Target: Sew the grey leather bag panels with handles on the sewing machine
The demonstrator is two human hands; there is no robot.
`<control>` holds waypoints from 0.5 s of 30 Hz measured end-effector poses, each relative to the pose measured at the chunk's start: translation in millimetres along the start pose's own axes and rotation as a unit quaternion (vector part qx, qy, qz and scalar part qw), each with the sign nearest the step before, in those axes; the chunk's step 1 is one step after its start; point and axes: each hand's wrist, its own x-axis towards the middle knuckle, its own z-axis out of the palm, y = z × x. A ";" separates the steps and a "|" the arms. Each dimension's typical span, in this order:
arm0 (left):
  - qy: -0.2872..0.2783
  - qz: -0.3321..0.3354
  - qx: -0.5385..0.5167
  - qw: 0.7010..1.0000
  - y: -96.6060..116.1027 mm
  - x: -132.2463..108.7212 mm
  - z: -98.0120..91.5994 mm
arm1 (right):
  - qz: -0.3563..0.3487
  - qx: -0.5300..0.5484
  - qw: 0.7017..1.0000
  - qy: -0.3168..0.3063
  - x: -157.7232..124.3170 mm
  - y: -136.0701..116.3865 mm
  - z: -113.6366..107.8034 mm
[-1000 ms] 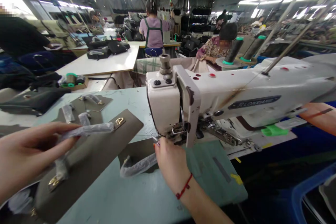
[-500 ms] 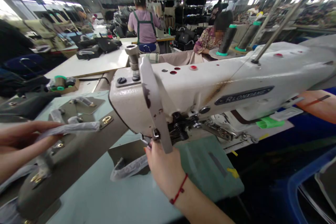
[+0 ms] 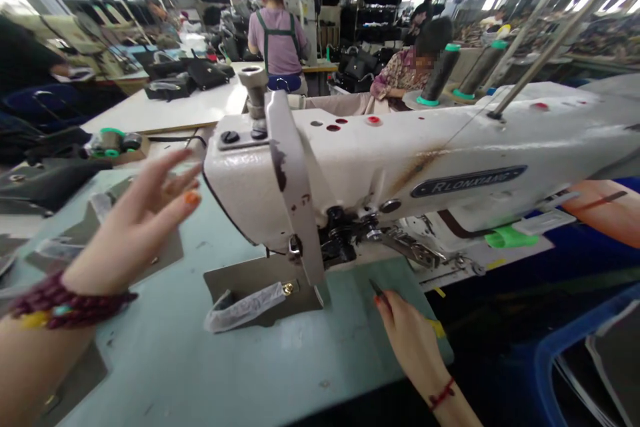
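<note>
The left hand (image 3: 140,220) is raised over the left part of the tabletop (image 3: 200,373), its fingers spread and loosely bent, with nothing in its hold. Its fingertips come right up beside the left end of the white sewing machine (image 3: 370,160); whether they touch it cannot be told. A string of dark red beads (image 3: 80,303) circles that wrist.

The right hand (image 3: 407,323) is on the near right of the tabletop, thumb and fingers pinched around a slim dark tool (image 3: 376,288) whose pointed end aims to the far left. A thin red bracelet (image 3: 441,395) is on this wrist, and a bit of yellow tape (image 3: 437,327) shows just beside the hand.

Between the two hands, a grey panel (image 3: 250,273) lies flat on the tabletop, partly beneath the machine's head. Across it runs a handle wrapped in clear plastic (image 3: 245,310), with a gold fitting (image 3: 288,289) at its right end. More grey panels (image 3: 170,250) lie to the left, partly hidden by the left hand and forearm.

Dark thread cones (image 3: 440,77) stand beyond the machine, and a blue bin (image 3: 544,353) sits at the near right. Farther off, a person in a purple top (image 3: 277,40) faces away.
</note>
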 end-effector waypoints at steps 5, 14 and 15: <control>-0.185 0.065 -0.013 0.981 -16.4 -158.6 68.8 | -0.070 -0.044 0.990 0.110 23.7 -12.9 3.4; -0.022 0.152 0.237 0.959 -70.4 -153.6 141.3 | -0.160 0.345 0.924 -0.030 5.9 -103.9 6.9; -0.032 0.180 0.235 0.955 -66.1 -136.8 135.8 | -0.145 0.356 0.923 -0.031 4.0 -109.0 8.5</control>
